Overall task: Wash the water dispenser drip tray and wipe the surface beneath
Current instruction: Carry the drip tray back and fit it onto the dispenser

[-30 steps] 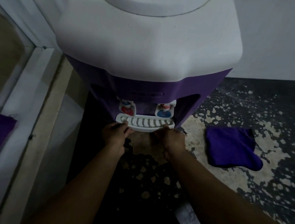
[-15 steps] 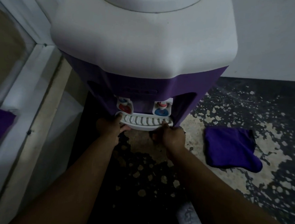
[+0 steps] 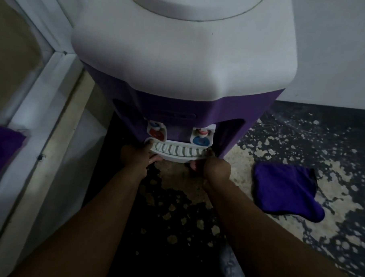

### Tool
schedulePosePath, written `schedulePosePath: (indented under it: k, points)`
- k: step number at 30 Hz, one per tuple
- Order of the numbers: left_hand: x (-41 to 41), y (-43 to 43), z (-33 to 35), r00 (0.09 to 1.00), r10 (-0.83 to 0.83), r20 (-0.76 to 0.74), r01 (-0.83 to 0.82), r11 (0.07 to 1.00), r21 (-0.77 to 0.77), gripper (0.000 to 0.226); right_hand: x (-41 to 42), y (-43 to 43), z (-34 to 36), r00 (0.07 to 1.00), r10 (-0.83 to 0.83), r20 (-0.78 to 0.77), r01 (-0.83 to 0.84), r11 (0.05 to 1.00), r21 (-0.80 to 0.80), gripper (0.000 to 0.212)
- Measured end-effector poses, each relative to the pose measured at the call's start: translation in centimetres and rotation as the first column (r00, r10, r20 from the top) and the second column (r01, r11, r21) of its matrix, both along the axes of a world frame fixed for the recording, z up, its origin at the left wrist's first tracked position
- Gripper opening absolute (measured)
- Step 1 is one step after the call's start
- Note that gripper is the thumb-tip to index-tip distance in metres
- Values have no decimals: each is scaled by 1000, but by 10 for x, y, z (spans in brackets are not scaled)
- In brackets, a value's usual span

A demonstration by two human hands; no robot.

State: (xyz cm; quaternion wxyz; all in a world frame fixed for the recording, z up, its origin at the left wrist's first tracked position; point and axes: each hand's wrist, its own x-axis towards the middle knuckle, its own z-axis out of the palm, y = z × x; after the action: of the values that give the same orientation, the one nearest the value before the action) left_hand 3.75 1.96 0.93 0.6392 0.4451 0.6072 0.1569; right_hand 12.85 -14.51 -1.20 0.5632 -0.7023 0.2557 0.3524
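Fingers of left hand and right hand grip the white slotted drip tray.

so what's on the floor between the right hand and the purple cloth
Nothing: in the head view only bare, worn floor lies between the right hand, gripping the drip tray, and the purple cloth.

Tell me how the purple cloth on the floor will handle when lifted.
The purple cloth lies flat with a limp, trailing corner, so it will probably hang floppy. It looks thin, so likely light. Lying flat, it should not roll.
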Motion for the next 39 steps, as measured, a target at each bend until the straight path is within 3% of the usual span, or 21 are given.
schedulePosePath:
  k: [3,9,13,18,22,27,32,39]
  points:
    - [3,3,2,1000,18,-20,-18,1000,3,38,1,2,8,996,-81,-35,82,996,43,22]
    - [8,14,4,997,33,-68,-37,998,-52,52,-3,11,11,972,-216,-91,222,973,60,44]
    - [10,9,10,999,23,-46,-25,998,-65,40,-3,12,15,955,-267,-131,284,949,135,44]
    - [10,8,10,998,-8,-70,5,999,-40,42,-2,11,18,951,-249,-184,275,952,135,47]
    - [8,8,11,998,-2,-58,1,1000,-16,43,-2,13,22,960,-238,-144,259,954,149,35]
    - [6,10,7,999,33,-25,-33,999,-2,33,0,21,18,949,-262,-173,282,954,106,50]
    - [2,12,5,999,8,33,-6,998,-69,31,-4,14,28,961,-232,-153,259,946,193,34]
    - [-7,18,18,989,-136,63,146,971,-189,50,-4,7,31,980,-171,-101,190,957,217,18]
